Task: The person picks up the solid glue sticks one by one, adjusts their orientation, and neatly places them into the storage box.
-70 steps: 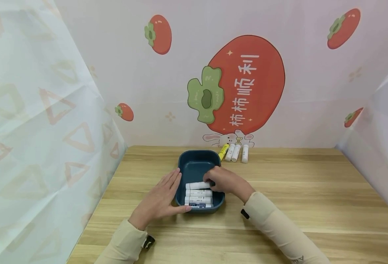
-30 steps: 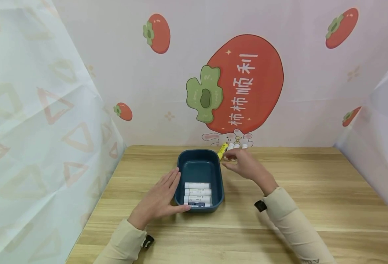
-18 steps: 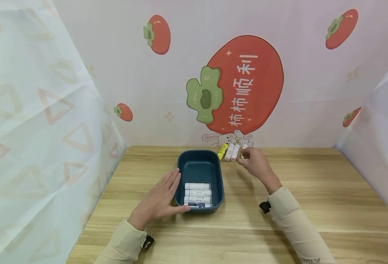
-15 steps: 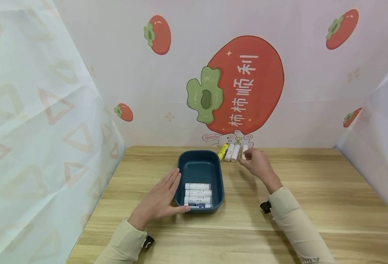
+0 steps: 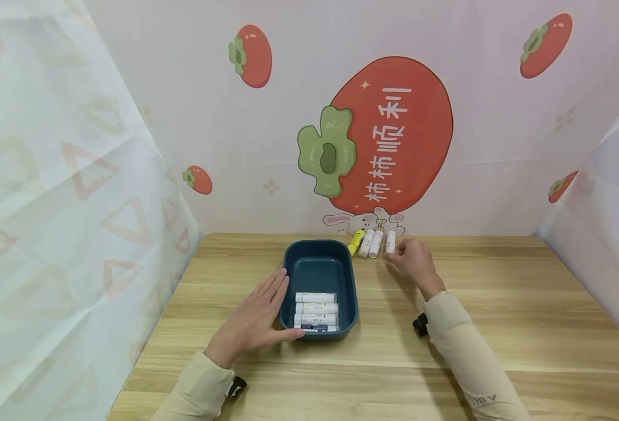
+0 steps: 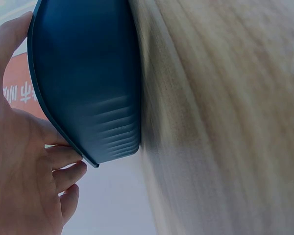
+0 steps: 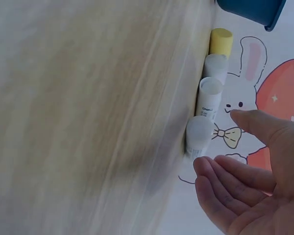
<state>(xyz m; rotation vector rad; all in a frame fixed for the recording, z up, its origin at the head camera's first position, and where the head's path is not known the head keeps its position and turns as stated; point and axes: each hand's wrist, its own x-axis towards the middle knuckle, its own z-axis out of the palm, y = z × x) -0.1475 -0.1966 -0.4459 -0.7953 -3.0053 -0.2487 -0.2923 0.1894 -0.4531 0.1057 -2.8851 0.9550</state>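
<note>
My left hand [image 5: 254, 316] rests straight-fingered on the left and front rim of a dark blue bin [image 5: 345, 275]. In the left wrist view, the left fingers [image 6: 63, 159] and thumb touch the bin's edge. Inside, several glue sticks [image 5: 316, 308] lie in a row at the front; the frontmost has a blue label. My right hand [image 5: 413, 260] is at the right of a white glue stick [image 5: 391, 241] near the wall. In the right wrist view, the right thumb [image 7: 257, 122] and fingers stand apart beside that glue stick, with nothing held.
Two white glue sticks [image 5: 371, 244] and a yellow glue stick [image 5: 356, 242] lie along the wall, between the bin and the right hand. The wooden table [image 5: 478, 304] meets a persimmon-patterned backdrop [image 5: 267, 204] at the back, with white sheets [image 5: 78, 193] on both sides.
My right hand has let go of a white glue stick in the bin and moved out, back and to the right. That stick now lies level in the row. The left hand has stayed put.
</note>
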